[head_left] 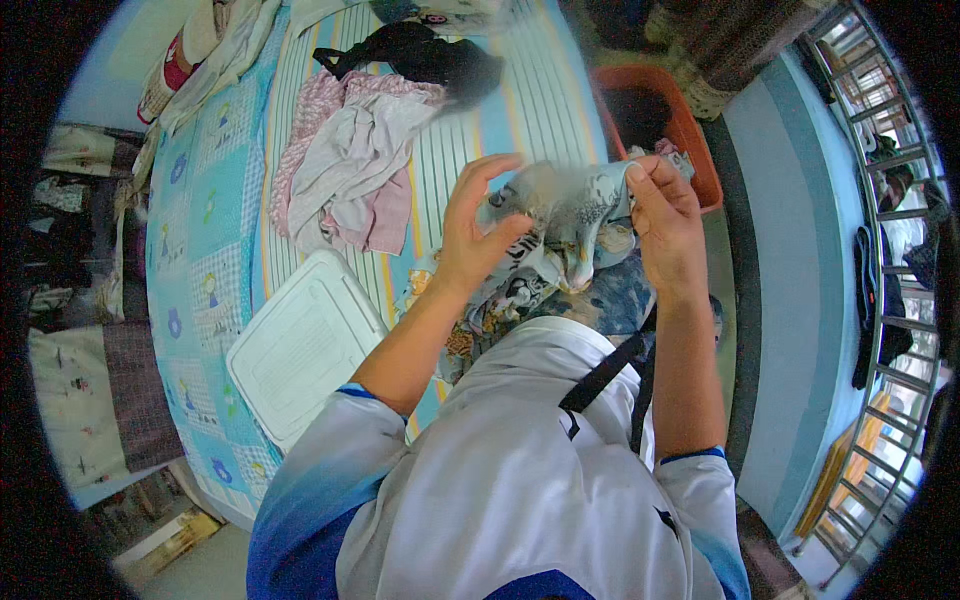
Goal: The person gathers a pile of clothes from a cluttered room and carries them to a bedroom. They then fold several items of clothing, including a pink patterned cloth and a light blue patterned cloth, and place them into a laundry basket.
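Note:
A thin grey-white garment point(592, 199) with black animal prints is stretched up above my lap. My right hand point(664, 217) pinches its pale edge between thumb and fingers. At the garment's other side, my left hand point(476, 225) is curved with thumb and fingers wide apart. Part of the cloth shows in that gap; whether the left fingers touch it is unclear. More printed fabric point(517, 292) lies bunched below, over my lap and the bed's edge. A blurred patch hides the garment's upper middle.
On the striped bedsheet point(450, 150) lie a crumpled white-and-pink cloth pile point(352, 157) and a black garment point(420, 56). A white plastic lid point(307, 345) rests left of me. An orange-red plastic bin point(705, 165) holding clothes stands at right, near a metal-barred window point(892, 270).

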A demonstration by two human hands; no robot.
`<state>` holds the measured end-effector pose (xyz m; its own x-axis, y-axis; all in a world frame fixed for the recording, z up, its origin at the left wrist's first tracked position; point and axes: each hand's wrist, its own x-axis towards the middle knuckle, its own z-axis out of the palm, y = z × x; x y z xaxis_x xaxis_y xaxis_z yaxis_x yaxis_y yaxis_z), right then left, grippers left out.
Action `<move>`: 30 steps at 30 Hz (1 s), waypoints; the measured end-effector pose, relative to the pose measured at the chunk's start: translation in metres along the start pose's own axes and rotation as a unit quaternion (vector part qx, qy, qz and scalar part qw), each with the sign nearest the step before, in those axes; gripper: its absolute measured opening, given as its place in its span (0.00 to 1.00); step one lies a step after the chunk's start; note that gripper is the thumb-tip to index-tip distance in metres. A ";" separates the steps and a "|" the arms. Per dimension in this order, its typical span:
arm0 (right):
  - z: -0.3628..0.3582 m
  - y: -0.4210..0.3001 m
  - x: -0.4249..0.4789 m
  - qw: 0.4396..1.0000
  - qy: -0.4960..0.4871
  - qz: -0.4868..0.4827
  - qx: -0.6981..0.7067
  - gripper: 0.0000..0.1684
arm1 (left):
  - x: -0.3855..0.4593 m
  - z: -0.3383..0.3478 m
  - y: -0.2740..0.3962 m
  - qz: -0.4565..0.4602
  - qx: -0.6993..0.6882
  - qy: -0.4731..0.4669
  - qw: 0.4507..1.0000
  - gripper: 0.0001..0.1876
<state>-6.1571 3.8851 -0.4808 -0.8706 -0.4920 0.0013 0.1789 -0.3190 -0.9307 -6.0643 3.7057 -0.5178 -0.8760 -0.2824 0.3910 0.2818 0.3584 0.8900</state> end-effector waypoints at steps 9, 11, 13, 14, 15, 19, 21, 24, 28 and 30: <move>0.025 -0.049 -0.018 0.996 -0.007 -0.083 -0.022 0.04 | 0.016 0.018 -0.008 0.054 0.176 0.143 0.972 0.21; 0.014 -0.056 -0.014 0.996 0.010 -0.083 0.011 0.04 | 0.015 -0.003 -0.001 -0.009 0.155 0.105 0.982 0.18; 0.003 -0.059 -0.005 0.996 0.026 -0.074 0.034 0.04 | 0.012 -0.019 0.013 -0.125 0.119 0.003 0.985 0.13; -0.004 -0.054 0.002 0.997 0.032 -0.060 0.042 0.05 | 0.010 -0.023 0.020 -0.182 0.099 -0.048 0.977 0.11; -0.014 -0.046 0.011 0.994 0.053 -0.065 -0.068 0.05 | 0.007 -0.025 0.027 -0.227 -0.010 -0.036 0.973 0.09; -0.046 0.004 0.022 0.943 0.106 -0.145 -0.280 0.07 | -0.003 -0.022 0.042 -0.333 -0.256 0.011 0.907 0.06; -0.025 -0.002 -0.002 0.934 0.070 -0.153 -0.314 0.11 | -0.010 -0.021 0.034 -0.341 -0.242 0.003 0.908 0.06; 0.008 -0.005 -0.027 0.876 -0.060 -0.251 -0.407 0.16 | -0.013 -0.016 0.031 -0.328 -0.249 -0.008 0.911 0.06; 0.013 0.008 -0.020 0.800 -0.074 -0.312 -0.506 0.13 | -0.009 -0.011 0.037 -0.313 -0.204 -0.037 0.927 0.08; 0.009 0.008 -0.016 0.825 -0.076 -0.319 -0.460 0.11 | -0.007 -0.012 0.039 -0.317 -0.134 -0.042 0.938 0.08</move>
<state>-6.1378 3.8826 -0.4854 -0.5731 -0.5800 0.5789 -0.7781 0.1634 -0.6065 -6.0423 3.7110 -0.4833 -0.9256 -0.2879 -0.2458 -0.2271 -0.0972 0.9690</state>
